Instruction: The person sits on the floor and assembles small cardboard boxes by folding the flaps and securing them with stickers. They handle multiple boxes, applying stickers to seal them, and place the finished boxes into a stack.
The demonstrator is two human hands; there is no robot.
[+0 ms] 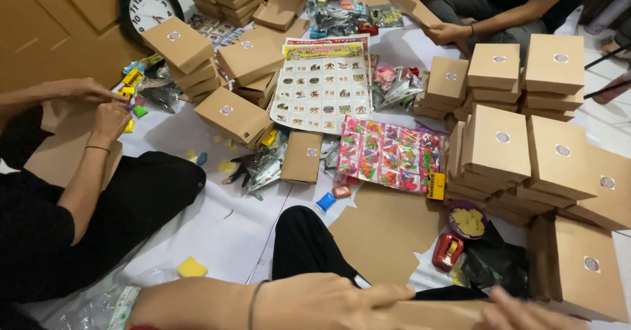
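Note:
At the bottom edge, my left hand (328, 300), with a thin band on the wrist, grips one end of a flat brown cardboard piece (430, 315). My right hand (526, 315) is blurred and half cut off by the frame, and it holds the other end of the same piece. Both hands hover over my black-trousered knee (305, 244). Just beyond them a larger flat cardboard blank (388, 228) lies on the white floor sheet. A red tape dispenser (447, 251) and a small purple bowl of yellow pieces (468, 221) sit close to my right hand.
Stacks of closed brown boxes with round stickers (526, 152) fill the right side, and more (230, 80) stand at the centre left. Toy sheets (388, 152) and a sticker card (322, 87) lie in the middle. A person on the left (108, 116) handles small items. Another person at the top right (447, 31) holds cardboard. A wall clock (148, 4) leans at the back.

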